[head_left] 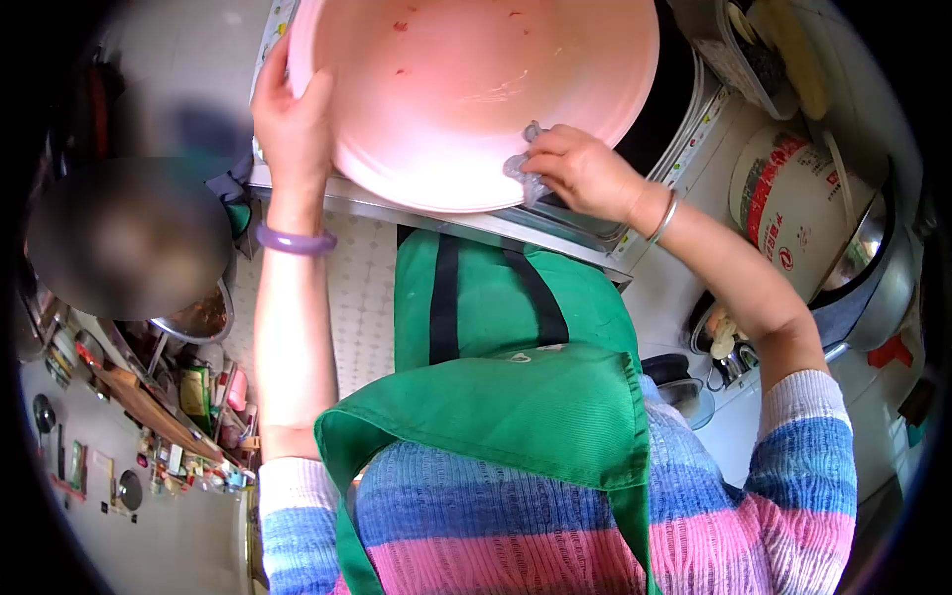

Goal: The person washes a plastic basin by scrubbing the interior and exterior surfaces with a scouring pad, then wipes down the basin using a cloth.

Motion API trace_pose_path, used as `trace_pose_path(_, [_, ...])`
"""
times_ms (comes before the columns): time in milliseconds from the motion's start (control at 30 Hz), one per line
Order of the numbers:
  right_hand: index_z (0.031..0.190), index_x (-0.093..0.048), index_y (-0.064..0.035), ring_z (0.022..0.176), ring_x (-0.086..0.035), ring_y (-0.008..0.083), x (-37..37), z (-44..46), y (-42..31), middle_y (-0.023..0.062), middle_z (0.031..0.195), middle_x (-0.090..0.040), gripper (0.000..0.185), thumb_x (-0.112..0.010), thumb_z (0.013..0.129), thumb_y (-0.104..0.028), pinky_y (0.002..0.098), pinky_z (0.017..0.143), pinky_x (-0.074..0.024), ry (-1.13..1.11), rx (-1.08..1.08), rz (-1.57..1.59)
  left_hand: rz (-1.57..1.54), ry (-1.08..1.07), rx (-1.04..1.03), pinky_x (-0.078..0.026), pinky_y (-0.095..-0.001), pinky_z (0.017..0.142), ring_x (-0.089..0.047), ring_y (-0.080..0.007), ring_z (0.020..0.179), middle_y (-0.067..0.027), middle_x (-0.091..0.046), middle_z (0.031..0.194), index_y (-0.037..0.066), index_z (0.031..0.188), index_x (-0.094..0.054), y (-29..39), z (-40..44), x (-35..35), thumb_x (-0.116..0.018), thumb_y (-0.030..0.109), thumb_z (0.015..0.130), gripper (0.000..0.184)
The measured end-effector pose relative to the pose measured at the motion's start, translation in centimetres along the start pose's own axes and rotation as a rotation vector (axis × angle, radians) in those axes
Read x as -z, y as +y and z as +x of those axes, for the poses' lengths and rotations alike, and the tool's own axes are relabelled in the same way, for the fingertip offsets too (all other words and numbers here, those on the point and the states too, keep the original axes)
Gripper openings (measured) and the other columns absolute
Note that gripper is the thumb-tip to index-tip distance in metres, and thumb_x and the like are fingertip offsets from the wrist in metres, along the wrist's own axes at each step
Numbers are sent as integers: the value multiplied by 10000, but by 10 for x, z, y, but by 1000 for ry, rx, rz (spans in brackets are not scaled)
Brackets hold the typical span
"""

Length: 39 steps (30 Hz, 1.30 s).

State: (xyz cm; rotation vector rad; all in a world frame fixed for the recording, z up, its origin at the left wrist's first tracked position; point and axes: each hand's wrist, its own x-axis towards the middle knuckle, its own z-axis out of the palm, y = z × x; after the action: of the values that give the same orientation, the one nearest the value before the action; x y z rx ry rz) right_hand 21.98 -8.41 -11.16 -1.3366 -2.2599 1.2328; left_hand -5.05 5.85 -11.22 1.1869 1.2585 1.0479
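Observation:
A large pink basin (436, 149) is tilted at the top of the view, with a few small red scraps and wet streaks on its inner surface. My left hand (295, 124) is closed on its left rim, the thumb on the inner side. My right hand (585, 171) pinches a crumpled grey wad (524, 178) against the basin's near right rim. Whether the wad is a scourer or thin plastic I cannot tell. Some of the fingers of both hands are hidden.
Under the basin is a metal-edged sink (684, 129). A white bucket with red print (783, 198) and a dark pot (873, 278) stand at the right. Bottles and packets (203, 397) crowd the left side. A person, blurred, is at the far left.

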Motion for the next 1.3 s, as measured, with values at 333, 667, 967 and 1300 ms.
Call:
trace_pose_path(333, [1095, -613, -45, 951, -544, 292, -66, 73, -60, 110, 1049, -581, 389, -612, 709, -4, 372, 843, -458, 381, 112, 299, -195, 276, 85, -466, -281, 874, -582, -150, 992, -100, -605, 1150, -32, 1258, -497, -4, -54, -21, -582, 59, 890, 389])
trace_pose_path(667, [1153, -571, -8, 1024, -530, 312, -58, 67, -63, 139, 1107, -552, 375, -553, 780, 20, 383, 898, -439, 313, 50, 351, -179, 241, 118, -468, -273, 859, -591, -154, 968, -94, -618, 1119, -22, 1267, -487, 7, -49, -27, -532, 105, 934, 360])
trace_pose_path(967, [1097, -618, -63, 1009, -551, 278, -27, 5, -15, 91, 1049, -594, 347, -610, 750, -42, 378, 896, -456, 30, 42, 95, -12, 148, 140, -483, -234, 762, -613, -113, 848, -111, -665, 958, -36, 1367, -367, 21, -39, -17, -616, -9, 815, 606])
trace_pose_path(1300, [1183, -550, -24, 1066, -500, 313, -55, 89, -64, 143, 1169, -512, 356, -518, 833, -72, 395, 946, -412, 367, 46, 475, 28, 127, 15, -469, -254, 840, -584, -128, 953, -110, -624, 1103, -51, 1327, -425, 7, -26, -26, -564, 54, 876, 484])
